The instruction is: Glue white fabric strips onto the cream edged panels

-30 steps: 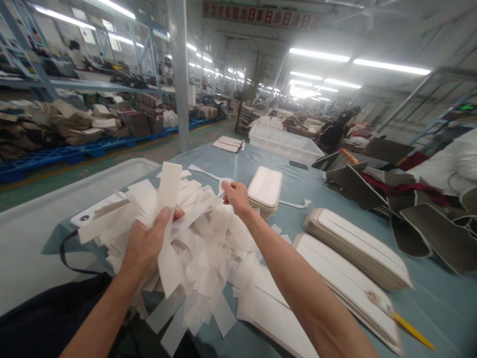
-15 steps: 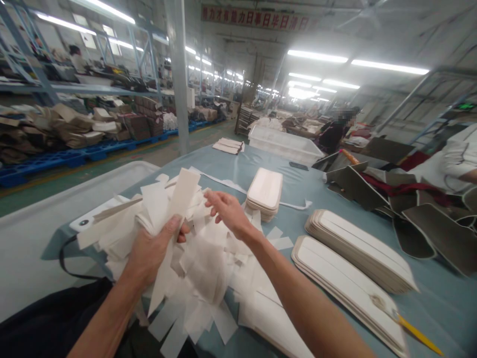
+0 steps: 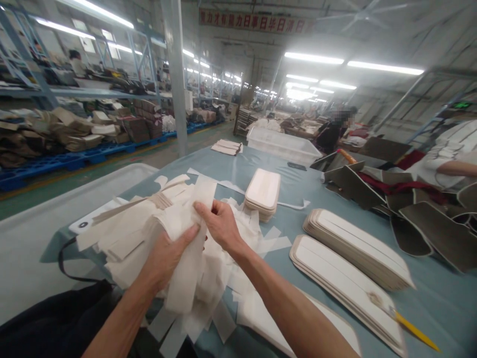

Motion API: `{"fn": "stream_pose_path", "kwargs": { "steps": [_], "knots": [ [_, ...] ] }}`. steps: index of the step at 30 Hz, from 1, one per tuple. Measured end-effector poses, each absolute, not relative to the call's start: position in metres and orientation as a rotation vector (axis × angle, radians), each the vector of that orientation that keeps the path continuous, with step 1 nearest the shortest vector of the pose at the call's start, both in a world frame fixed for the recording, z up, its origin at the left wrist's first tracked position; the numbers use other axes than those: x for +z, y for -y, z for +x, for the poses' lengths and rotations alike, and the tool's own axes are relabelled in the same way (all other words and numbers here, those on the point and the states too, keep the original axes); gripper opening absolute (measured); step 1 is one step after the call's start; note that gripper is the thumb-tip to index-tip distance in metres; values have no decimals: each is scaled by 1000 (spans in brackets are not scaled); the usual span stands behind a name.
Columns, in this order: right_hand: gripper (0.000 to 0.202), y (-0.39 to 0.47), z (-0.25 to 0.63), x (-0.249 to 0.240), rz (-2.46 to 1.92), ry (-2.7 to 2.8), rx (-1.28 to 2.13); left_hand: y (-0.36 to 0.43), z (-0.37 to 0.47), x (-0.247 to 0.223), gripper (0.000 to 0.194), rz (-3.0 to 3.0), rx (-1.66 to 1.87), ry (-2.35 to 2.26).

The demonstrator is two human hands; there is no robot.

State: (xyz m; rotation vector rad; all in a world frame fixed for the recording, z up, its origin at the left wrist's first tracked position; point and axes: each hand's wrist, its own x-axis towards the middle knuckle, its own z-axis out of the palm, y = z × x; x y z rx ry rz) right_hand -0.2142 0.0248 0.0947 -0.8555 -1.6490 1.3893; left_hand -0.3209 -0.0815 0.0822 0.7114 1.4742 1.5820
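Observation:
My left hand (image 3: 169,253) is closed on a sheaf of cream strips (image 3: 182,288), its thumb pressed across them. The strips look like thin fabric or paper; which I cannot tell. My right hand (image 3: 219,223) pinches the edge of the upright top strip (image 3: 205,186) between thumb and fingers. Beneath both hands spreads a loose heap of similar off-white strips (image 3: 122,241). Just beyond the right hand stands a stack of rounded cream panels (image 3: 263,189). Another stack of panels (image 3: 261,318) lies partly hidden under my right forearm.
Two long panel stacks (image 3: 357,243) (image 3: 343,283) lie on the blue-green table cover (image 3: 439,303), with a yellow-handled tool (image 3: 417,330) on the nearer. A phone (image 3: 297,166) and white bin (image 3: 283,141) are at the far edge. Dark panels (image 3: 428,223) and another person's sleeve (image 3: 452,149) are right.
My right hand has moved down and left onto the strips and closed on one. My left hand has shifted right, and the held strips now hang lower in front.

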Motion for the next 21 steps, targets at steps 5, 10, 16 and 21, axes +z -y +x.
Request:
{"fn": "stream_pose_path", "kwargs": {
  "steps": [5,10,16,21],
  "knots": [
    [56,-24,-219,91,-938,1566,1358,74,-316,70,69,730,1721,-1464],
    [56,-25,-209,92,-784,1675,1469,69,-318,68,68,675,1843,-1433],
    [46,-24,-201,90,-814,1792,1376,68,-322,58,73,672,1805,-1462],
    [45,-19,-207,89,-896,1730,1278,64,-319,54,74,626,1803,-1442]
  ]
}}
